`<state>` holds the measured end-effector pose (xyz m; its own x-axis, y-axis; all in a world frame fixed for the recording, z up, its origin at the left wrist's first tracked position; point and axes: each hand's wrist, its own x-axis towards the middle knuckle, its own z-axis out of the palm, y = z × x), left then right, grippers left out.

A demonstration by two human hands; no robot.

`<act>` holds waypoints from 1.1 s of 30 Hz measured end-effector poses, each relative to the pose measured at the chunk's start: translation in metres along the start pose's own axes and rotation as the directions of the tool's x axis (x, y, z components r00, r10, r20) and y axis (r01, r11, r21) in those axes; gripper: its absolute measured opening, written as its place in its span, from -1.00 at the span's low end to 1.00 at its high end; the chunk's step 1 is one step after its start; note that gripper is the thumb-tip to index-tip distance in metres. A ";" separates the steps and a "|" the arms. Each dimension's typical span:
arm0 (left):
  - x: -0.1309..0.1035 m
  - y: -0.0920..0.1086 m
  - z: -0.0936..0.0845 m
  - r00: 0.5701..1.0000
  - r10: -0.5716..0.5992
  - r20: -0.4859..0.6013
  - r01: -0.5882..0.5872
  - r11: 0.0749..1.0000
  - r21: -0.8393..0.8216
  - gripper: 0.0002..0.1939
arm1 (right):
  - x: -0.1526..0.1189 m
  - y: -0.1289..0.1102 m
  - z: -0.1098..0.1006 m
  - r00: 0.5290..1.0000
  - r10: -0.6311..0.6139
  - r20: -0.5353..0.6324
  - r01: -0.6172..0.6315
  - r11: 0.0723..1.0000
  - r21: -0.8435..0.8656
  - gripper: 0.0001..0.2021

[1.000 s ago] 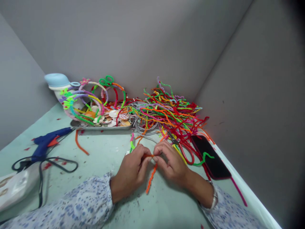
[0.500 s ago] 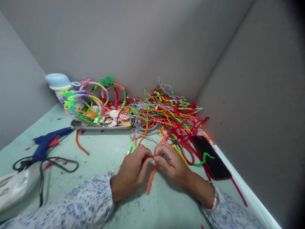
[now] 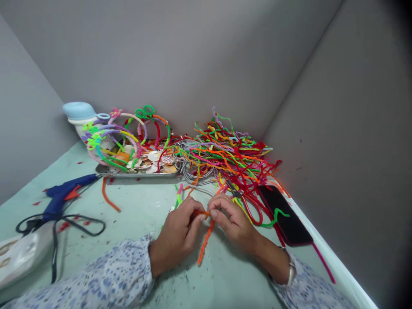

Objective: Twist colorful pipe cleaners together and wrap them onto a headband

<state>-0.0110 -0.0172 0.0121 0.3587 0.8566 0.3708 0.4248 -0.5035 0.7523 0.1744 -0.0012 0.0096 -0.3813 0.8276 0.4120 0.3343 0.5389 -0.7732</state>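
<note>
My left hand (image 3: 178,234) pinches a short orange pipe cleaner (image 3: 203,212) between thumb and fingers, above the middle of the table. My right hand (image 3: 233,223) is closed on the other end of that piece, its thumb and index fingertips close to the left ones. Another orange pipe cleaner (image 3: 205,242) shows below and between the hands, slanting toward me. Just beyond the hands, green and pink pipe cleaners (image 3: 179,193) lie on the table. Red-handled scissors (image 3: 252,210) rest to the right of my right hand.
A metal tray (image 3: 138,174) holds shells and colourful hoops, near a blue-lidded bottle (image 3: 80,111). Tangled pipe cleaners (image 3: 231,150) are heaped at the back. A phone (image 3: 285,216) lies right; a blue glue gun (image 3: 61,195) with its cord and a white bag (image 3: 27,253) lie left.
The fingertips have drawn slightly apart, and more of the orange piece shows between them. The whole view has shifted a little.
</note>
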 end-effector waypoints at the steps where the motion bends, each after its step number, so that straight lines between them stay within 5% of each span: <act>1: 0.000 0.000 0.000 1.000 -0.001 -0.003 0.001 1.000 -0.004 -0.91 | 0.000 0.000 0.000 1.000 0.003 0.001 -0.003 1.000 0.004 -0.83; 13: 0.001 0.000 0.000 0.999 0.034 0.018 -0.034 0.999 -0.003 -0.92 | -0.001 -0.002 0.005 0.996 0.069 0.049 -0.076 0.985 0.153 -0.76; 23: 0.004 -0.002 0.000 0.999 0.046 -0.015 -0.046 0.999 -0.013 -0.81 | -0.003 0.004 0.006 0.972 -0.107 -0.207 0.087 0.990 -0.107 -0.89; 33: 0.001 0.006 0.000 0.995 -0.092 -0.049 0.088 0.993 -0.075 -0.79 | -0.003 0.005 0.008 0.951 -0.208 -0.228 0.156 0.962 -0.224 -0.90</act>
<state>-0.0079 -0.0192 0.0171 0.2775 0.9036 0.3264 0.3911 -0.4166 0.8207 0.1702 -0.0020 0.0004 -0.2353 0.7111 0.6626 0.4554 0.6829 -0.5712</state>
